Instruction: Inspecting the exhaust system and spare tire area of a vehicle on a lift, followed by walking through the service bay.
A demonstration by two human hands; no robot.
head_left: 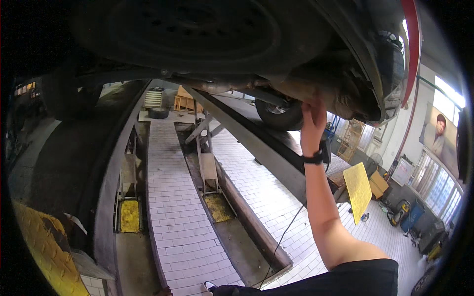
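My right hand (314, 121) is raised to the underside of a lifted car, with a black band (316, 158) round the wrist. Its fingers reach up against or close beside the silencer (296, 89) near the rear bumper. They blend into the shadow there, so their grip and anything in them cannot be made out. Just left of the hand is a black tyre (279, 114) on the lift's ramp. Overhead spreads a dark round wheel-shaped form (197, 29). My left hand does not show clearly; only a small dark shape (164, 291) touches the lower edge.
Two long lift ramps, the left (59, 148) and the right (256, 143), run away from me. White tiled floor (185, 197) lies between sunken channels. A dark cable (284, 237) hangs at my right. Beyond it stand a yellow panel (358, 190) and a blue bin (414, 215).
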